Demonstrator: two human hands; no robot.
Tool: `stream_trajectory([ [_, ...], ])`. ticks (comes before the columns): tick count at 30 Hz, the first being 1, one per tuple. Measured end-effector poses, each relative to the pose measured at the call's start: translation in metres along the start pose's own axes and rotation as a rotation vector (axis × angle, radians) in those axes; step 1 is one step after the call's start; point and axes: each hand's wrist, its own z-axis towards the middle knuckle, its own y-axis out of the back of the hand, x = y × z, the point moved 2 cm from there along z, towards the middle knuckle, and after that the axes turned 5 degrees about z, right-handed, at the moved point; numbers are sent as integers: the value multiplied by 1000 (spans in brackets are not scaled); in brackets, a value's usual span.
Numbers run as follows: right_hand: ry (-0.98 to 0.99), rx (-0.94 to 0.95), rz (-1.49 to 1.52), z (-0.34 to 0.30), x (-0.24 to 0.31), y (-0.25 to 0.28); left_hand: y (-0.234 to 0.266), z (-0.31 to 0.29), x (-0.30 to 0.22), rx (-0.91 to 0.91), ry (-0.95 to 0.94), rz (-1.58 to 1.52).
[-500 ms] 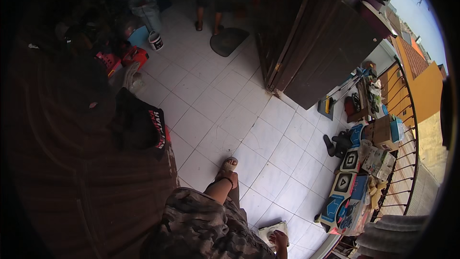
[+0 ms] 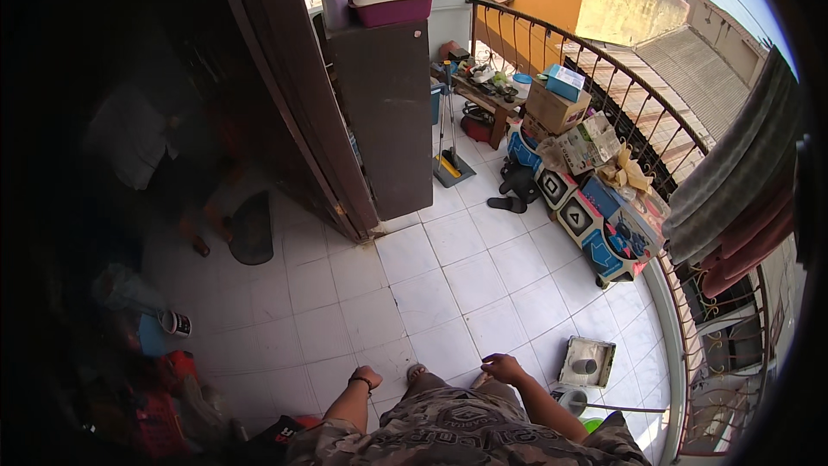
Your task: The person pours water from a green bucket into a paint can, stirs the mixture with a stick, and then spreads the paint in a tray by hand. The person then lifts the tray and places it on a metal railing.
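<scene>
My left hand [image 2: 368,375] hangs over the floor with its fingers curled in, a dark band at its wrist; I see nothing in it. On the other side of my body my right hand [image 2: 504,368] is held out, thumb and fingers apart and nothing visible between them. Nearest to that hand is a stained whitish rectangular tray [image 2: 573,373] on the tiles, with a small grey round thing [image 2: 585,367] in it. Just below the tray stand a pale round container [image 2: 571,400], a thin stick [image 2: 630,409] and something bright green [image 2: 592,424], partly hidden by my arm.
A dark cabinet [image 2: 388,121] stands by the doorway. Boxes [image 2: 573,198] line the railing [image 2: 595,39], with black sandals [image 2: 507,204] and a dustpan [image 2: 453,171] nearby. Towels [image 2: 733,190] hang at right. Left, a person [image 2: 134,138] stands beside a dark mat [image 2: 253,229].
My view has swung right toward the balcony. My right hand has come away from the tray, where it was on the thing inside. My left hand is off my leg.
</scene>
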Motion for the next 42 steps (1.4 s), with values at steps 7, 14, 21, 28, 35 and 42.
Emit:
stream_trajectory([
  [7, 99, -192, 248, 28, -6, 20, 112, 52, -124, -375, -432, -201],
  [14, -187, -191, 366, 102, -8, 80, 130, 74, -175, 1, -481, -44],
  [21, -57, -275, 364, 194, 59, 173, 204, 148, -94, -90, -54, 56],
  [28, -32, -382, 425, 265, 118, 243, 304, 231, -202, -183, -253, -18],
  [35, 16, -442, 651, 354, 173, 299, 456, 275, -431, -265, -717, -142],
  [42, 7, -278, 669, 436, 223, 385, 525, 336, -535, -286, -714, -142],
])
